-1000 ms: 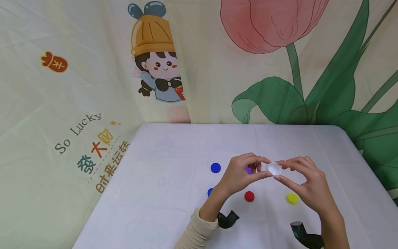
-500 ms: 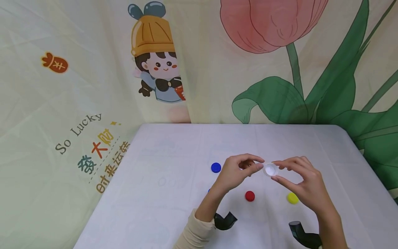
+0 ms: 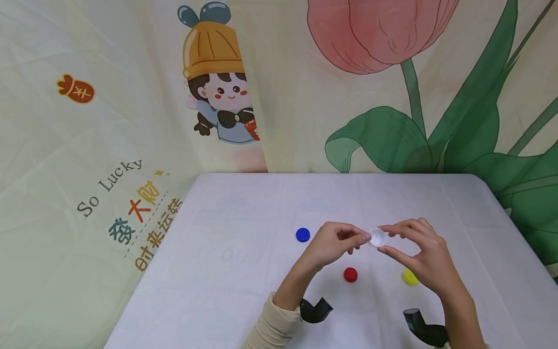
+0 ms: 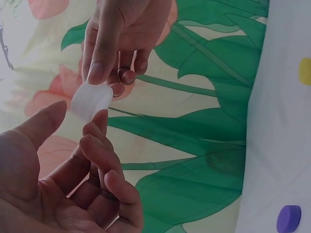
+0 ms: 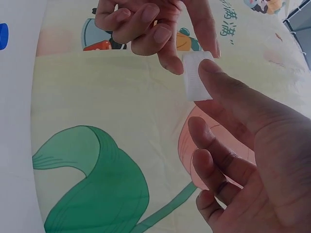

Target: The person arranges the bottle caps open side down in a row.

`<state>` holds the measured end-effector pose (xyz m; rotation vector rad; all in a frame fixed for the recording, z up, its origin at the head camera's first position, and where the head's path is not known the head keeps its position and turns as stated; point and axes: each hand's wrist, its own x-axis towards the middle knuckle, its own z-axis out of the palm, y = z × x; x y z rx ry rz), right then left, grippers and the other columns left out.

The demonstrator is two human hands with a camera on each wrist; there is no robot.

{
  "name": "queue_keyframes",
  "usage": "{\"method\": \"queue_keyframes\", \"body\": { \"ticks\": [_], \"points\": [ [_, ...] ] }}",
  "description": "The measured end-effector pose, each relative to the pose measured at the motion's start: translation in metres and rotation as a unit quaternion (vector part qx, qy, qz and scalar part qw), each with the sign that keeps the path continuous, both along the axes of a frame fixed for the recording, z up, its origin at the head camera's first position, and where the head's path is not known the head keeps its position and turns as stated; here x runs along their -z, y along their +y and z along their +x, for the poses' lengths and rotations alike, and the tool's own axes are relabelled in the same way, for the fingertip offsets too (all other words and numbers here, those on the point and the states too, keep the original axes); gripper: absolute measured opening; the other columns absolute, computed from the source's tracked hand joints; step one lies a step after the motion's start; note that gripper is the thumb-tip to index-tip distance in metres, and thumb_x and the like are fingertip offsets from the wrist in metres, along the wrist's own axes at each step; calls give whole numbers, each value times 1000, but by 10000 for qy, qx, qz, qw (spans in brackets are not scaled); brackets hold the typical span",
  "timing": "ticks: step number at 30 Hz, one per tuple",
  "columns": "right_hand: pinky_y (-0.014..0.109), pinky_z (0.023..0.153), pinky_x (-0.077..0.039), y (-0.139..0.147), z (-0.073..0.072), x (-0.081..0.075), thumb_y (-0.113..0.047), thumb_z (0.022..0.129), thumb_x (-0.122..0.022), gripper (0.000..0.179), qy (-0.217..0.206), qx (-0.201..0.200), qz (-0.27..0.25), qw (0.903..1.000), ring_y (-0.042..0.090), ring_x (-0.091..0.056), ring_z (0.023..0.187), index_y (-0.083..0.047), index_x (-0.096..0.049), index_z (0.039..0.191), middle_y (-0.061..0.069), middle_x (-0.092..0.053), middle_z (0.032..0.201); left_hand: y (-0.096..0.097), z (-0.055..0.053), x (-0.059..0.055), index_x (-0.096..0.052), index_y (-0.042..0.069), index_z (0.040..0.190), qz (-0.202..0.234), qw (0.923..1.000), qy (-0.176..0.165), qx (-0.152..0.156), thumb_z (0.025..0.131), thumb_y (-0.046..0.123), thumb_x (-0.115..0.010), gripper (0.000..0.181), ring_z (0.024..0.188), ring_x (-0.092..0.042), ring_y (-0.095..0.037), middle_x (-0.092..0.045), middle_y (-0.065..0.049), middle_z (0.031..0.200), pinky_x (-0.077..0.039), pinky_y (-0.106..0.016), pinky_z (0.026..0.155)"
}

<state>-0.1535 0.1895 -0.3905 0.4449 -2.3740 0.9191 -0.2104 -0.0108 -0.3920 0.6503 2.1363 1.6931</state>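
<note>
A white ribbed bottle cap [image 3: 377,238] is held up above the table, its hollow side facing the head view. My right hand [image 3: 423,249] pinches it between thumb and index finger, the other fingers loosely bent. At the cap's left side is my left hand [image 3: 333,245]. In the left wrist view its index fingertip is by the cap's lower edge, while the left thumb [image 4: 46,121] stands apart from it. The right wrist view gives the cap's ribbed side [image 5: 195,77] between the two hands.
On the white table [image 3: 235,291] lie a blue cap [image 3: 302,235], a red cap [image 3: 350,275] and a yellow cap [image 3: 410,277]. A purple cap [image 4: 289,219] shows in the left wrist view, hidden in the head view. A printed cloth [image 3: 287,97] hangs behind.
The left thumb and index finger have let go of the cap's left edge and drawn slightly back, then returned close to it. The right hand has shifted slightly left with the cap.
</note>
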Motion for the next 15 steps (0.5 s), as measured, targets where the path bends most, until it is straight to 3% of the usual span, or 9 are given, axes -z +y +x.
{"method": "queue_keyframes", "body": {
  "ticks": [15],
  "points": [
    [18, 67, -39, 2, -3, 3, -10, 60, -86, 42, 74, -112, 39, 9999, 6, -43, 87, -13, -71, 99, -10, -59, 87, 2, -2, 1, -73, 11, 91, -135, 9999, 22, -49, 86, 29, -66, 20, 63, -53, -12, -61, 1, 72, -44, -22, 53]
  ]
}}
